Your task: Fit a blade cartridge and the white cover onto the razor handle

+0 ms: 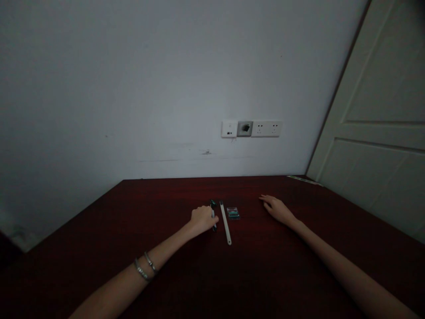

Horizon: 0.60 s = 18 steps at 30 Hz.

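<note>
My left hand (201, 219) is closed around a razor (213, 216) with a dark head at the far end and a pale handle. The fingers hide part of that handle. Just to its right lies a long, slim white stick (225, 223) with a dark tip at the far end and a small hole at the near end, its kind unclear. Beside the stick sits a small clear case (233, 213) with teal and dark pieces inside. My right hand (276, 209) rests on the table further right, fingers stretched out, holding nothing.
The dark red table (172, 274) runs back to a pale wall (149, 88). Wall sockets (266, 129) are mounted above its back edge. A panelled white door (381, 155) stands on the right. A printed strip (304, 180) lies at the back right corner.
</note>
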Motion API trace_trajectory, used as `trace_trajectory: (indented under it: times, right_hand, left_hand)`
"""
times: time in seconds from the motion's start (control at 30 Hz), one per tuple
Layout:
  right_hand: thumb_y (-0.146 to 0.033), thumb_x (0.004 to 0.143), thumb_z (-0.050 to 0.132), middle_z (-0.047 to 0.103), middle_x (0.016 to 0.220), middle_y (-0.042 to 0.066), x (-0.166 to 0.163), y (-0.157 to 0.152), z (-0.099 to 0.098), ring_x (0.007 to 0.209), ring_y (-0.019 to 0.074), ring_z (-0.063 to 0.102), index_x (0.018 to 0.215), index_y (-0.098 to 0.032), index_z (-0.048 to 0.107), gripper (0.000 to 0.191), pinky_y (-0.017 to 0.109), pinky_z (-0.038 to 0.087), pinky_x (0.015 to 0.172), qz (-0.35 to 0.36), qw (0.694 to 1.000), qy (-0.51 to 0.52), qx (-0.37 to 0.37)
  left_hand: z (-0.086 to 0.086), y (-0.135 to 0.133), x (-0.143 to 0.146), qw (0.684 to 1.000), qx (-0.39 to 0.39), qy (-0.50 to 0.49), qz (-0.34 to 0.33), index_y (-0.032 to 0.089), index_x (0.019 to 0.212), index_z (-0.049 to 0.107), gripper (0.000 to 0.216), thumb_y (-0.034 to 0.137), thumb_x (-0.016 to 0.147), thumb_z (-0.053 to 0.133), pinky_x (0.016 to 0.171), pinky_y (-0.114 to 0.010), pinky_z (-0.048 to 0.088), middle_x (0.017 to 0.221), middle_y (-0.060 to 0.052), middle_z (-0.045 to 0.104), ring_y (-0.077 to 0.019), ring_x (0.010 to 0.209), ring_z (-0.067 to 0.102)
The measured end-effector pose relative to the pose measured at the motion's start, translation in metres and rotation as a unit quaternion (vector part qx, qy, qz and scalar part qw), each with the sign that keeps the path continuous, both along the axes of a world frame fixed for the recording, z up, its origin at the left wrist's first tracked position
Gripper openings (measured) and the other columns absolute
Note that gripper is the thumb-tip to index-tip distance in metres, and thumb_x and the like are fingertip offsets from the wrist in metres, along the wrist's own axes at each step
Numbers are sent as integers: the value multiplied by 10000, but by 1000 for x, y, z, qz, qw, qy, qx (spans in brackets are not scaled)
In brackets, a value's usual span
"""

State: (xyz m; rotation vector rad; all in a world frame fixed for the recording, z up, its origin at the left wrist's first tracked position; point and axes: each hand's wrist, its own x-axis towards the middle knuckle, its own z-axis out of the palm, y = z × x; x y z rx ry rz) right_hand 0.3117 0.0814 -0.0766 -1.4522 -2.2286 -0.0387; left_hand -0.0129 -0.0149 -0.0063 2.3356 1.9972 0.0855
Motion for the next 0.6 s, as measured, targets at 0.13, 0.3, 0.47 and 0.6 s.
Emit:
trace_trajectory:
  times: [0.13, 0.3, 0.47, 0.6]
  right_hand:
    - [-228, 824, 393, 564, 1229, 118, -1, -1, 2, 1177, 251, 480, 1139, -136, 611, 394, 409, 348, 1014, -3, 1000, -5, -2]
    - [-241, 828, 378, 573, 1215, 122, -2, -3, 4, 1153, 250, 497, 1137, -141, 609, 398, 411, 372, 987, -15, 1000, -9, -4]
    - [-225, 798, 411, 574, 1210, 96, -7, -5, 10, 1125, 232, 514, 1201, -184, 548, 428, 412, 371, 979, -5, 999, 52, -6]
    - [-237, 770, 450, 572, 1186, 95, -35, -15, 32, 1126, 224, 501, 1114, -189, 599, 378, 410, 337, 1009, 38, 982, 183, 36]
  left_hand:
    - [2, -3, 0, 1000, 9, 1, -1, 149, 805, 669, 333, 375, 775, 427, 697, -324, 484, 869, -133, 683, -259, 841, 647]
    - [13, -6, 0, 999, 43, -14, 9, 149, 770, 673, 344, 372, 790, 412, 708, -334, 468, 857, -136, 684, -270, 844, 644]
    - [31, -9, 3, 995, 91, -26, 15, 161, 745, 667, 358, 387, 811, 398, 725, -327, 451, 828, -121, 680, -257, 841, 639]
    - [43, -15, 5, 990, 131, -44, -1, 171, 729, 649, 378, 412, 829, 375, 708, -325, 444, 803, -102, 673, -249, 811, 635]
